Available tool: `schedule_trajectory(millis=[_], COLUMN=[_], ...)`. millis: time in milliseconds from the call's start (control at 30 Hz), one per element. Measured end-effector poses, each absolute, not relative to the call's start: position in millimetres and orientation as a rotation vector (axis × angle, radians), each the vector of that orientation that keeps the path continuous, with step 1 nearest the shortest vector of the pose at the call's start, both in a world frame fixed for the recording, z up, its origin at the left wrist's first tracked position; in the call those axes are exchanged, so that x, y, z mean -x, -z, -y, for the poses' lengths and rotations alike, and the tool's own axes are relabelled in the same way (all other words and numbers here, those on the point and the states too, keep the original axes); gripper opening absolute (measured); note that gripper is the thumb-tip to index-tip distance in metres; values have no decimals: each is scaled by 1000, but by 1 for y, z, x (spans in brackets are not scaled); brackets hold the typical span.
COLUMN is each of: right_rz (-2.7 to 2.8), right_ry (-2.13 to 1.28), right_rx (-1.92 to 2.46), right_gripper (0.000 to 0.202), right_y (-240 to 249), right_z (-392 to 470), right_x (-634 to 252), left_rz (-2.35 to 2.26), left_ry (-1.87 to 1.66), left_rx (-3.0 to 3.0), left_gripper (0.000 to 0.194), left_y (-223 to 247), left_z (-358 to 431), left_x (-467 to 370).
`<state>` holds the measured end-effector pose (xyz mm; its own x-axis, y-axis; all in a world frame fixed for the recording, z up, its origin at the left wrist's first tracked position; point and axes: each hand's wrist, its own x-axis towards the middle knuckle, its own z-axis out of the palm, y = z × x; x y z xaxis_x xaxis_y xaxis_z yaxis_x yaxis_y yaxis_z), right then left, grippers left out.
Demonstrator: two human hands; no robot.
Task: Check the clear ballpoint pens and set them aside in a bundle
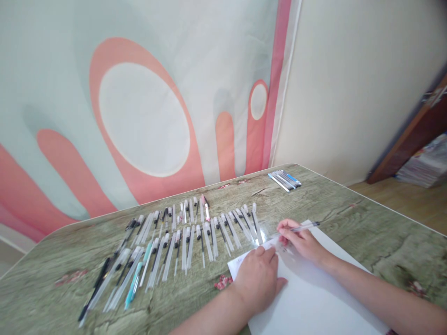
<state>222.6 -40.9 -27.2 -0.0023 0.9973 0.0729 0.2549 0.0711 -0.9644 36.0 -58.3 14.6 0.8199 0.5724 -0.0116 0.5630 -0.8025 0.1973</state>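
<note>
My right hand (301, 242) pinches a slim clear pen (307, 226) with a dark end, its tip hidden by the fingers near the paper's upper part. Under both hands lies a white sheet of paper (307, 298), with small faint marks along its top left edge. My left hand (257, 279) rests flat on that sheet near its left edge, fingers extended and holding nothing. Left of the sheet, several taken-apart pens (188, 246) lie in rows, clear barrels beside caps and dark refills. A turquoise pen (134, 281) stands out among them.
A small bundle of pens (284, 180) lies near the table's far corner. The wood-patterned table (174, 307) meets a wall with a patterned hanging (146, 116). At far right, stacked papers (424, 163) sit on a shelf beyond the table edge.
</note>
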Motion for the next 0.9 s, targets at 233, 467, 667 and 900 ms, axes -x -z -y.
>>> schedule_trajectory(millis=[233, 467, 667, 900], right_rz=[1649, 1725, 1754, 1757], right_ry=[-782, -708, -718, -716], right_rx=[1450, 1446, 1430, 1419], right_gripper=[19, 18, 16, 16], right_y=[25, 26, 32, 33], right_z=[44, 44, 44, 45], right_x=[-223, -222, -223, -224], left_rz=[-889, -868, -876, -856], left_ry=[-45, -61, -70, -90], left_rx=[-2796, -2711, -2722, -2738], left_gripper=[42, 35, 33, 34], left_y=[-9, -17, -17, -16], left_z=[59, 53, 51, 51], left_x=[-36, -35, -34, -33])
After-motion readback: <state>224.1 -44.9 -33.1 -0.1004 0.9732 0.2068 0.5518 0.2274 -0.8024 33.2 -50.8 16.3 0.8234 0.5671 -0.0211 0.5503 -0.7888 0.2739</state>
